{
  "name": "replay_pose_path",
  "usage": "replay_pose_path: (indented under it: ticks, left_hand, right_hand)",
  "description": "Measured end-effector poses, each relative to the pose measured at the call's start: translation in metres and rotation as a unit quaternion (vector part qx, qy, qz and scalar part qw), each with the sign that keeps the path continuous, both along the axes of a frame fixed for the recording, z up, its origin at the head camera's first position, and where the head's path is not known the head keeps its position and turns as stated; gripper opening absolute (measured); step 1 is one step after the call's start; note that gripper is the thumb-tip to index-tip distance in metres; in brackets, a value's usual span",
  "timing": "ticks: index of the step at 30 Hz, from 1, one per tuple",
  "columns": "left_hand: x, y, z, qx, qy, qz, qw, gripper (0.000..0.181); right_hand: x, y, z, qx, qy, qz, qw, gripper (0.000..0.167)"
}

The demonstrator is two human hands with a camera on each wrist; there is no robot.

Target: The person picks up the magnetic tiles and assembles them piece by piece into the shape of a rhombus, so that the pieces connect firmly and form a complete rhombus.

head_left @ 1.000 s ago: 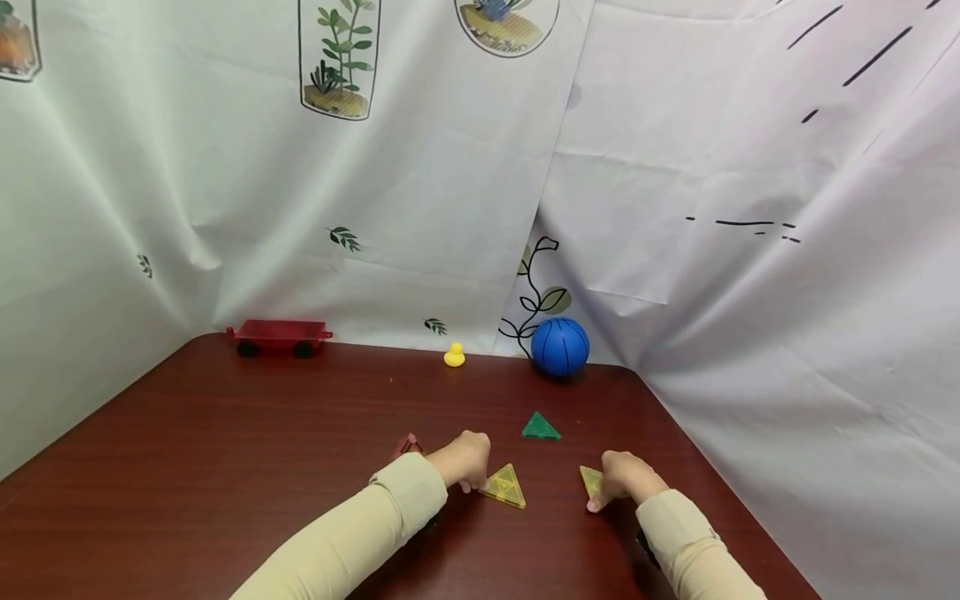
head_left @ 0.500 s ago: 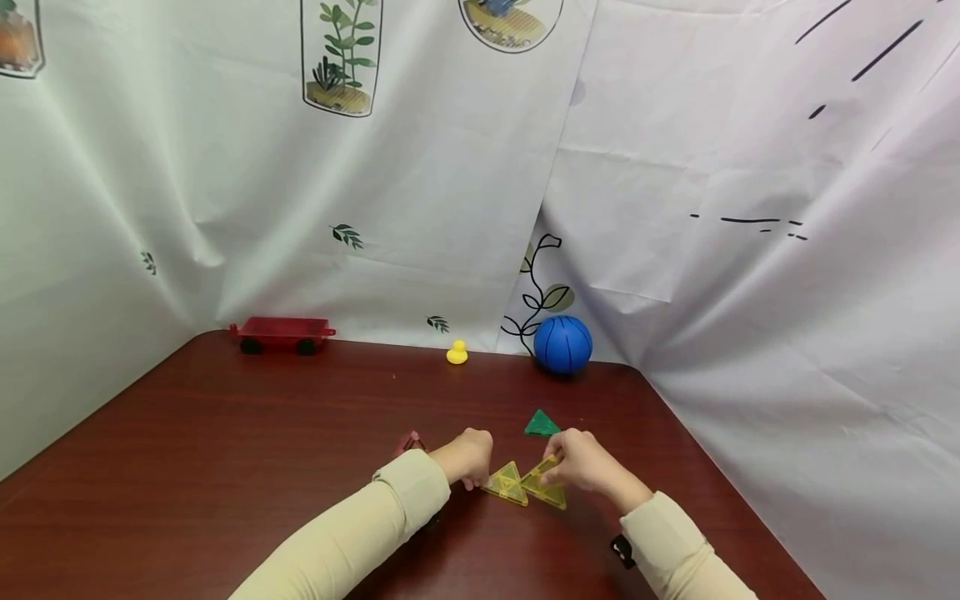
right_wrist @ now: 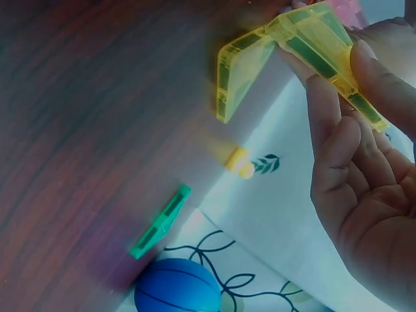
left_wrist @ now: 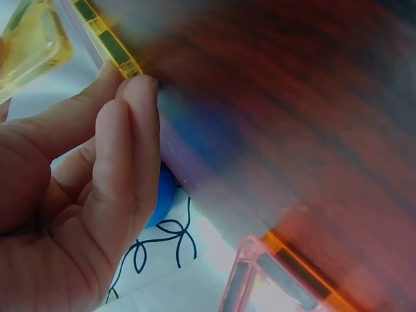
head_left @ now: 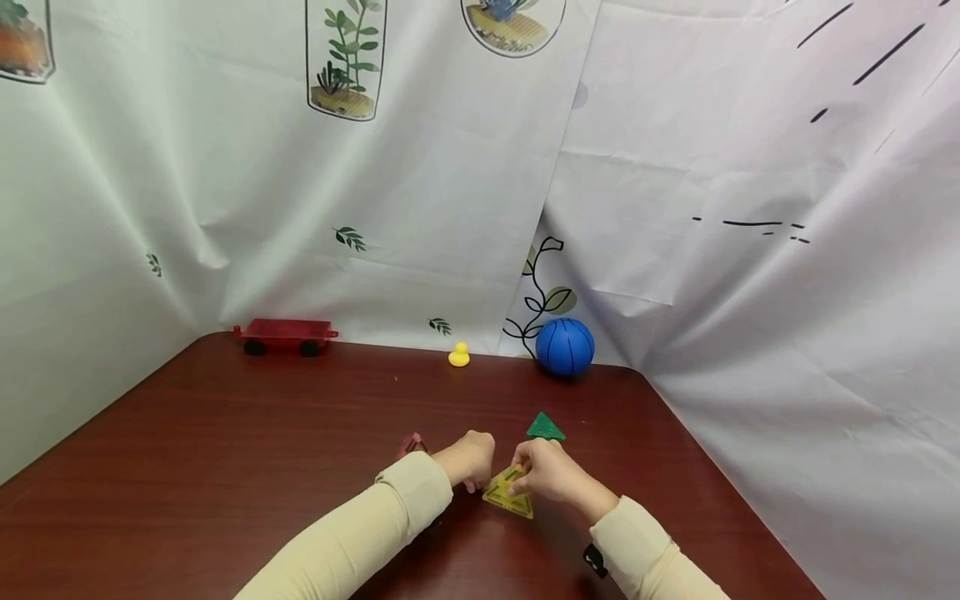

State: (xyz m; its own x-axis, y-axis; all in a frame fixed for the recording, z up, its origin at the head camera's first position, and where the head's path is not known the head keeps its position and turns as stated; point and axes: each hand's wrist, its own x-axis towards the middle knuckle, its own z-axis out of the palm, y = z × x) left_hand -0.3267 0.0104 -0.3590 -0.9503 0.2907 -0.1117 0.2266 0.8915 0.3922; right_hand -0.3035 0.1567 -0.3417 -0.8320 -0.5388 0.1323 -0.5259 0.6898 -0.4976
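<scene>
My left hand [head_left: 471, 460] pinches a corner of a yellow triangular magnetic tile [right_wrist: 246, 71] lying on the table; the left wrist view shows that tile edge-on [left_wrist: 110, 42] at the fingertips. Tilted over it is a second yellow triangular magnetic tile [right_wrist: 322, 45], which my right hand [head_left: 551, 475] pinches between thumb and fingers. In the right wrist view the two tiles appear to meet at one corner. From the head view they overlap, and most of the lower one is covered.
Beyond the right hand lies a green triangular tile [head_left: 546, 427]. A red tile piece [head_left: 411, 444] is partly hidden behind the left forearm. Along the table's back edge stand a red wheeled cart [head_left: 287, 335], a yellow duck [head_left: 459, 355] and a blue ball [head_left: 566, 347].
From the right side, my right hand has carried its yellow tile leftward over to the one at my left hand, tilting it up. My left hand has stayed in place.
</scene>
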Motion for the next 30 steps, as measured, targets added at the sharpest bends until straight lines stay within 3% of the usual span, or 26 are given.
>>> replay_pose_path:
  ticks: [14,25,30]
  left_hand:
    - [-0.0008,0.0007,0.0003,-0.009,-0.005,0.005,0.9999,0.017]
    - [0.0008,0.0004,0.0023,-0.017,-0.008,-0.001,0.9998,0.019]
    - [0.0029,-0.0005,0.002,-0.021,-0.012,-0.008,0.9997,0.018]
  right_hand:
    - [-0.0042,-0.0034,-0.0077,-0.001,-0.002,-0.01,0.9999,0.021]
    - [-0.0077,-0.0092,-0.0095,0.026,0.041,-0.01,0.9988,0.022]
    - [-0.0071,-0.0103,-0.009,0.026,0.038,-0.024,0.9987,0.022]
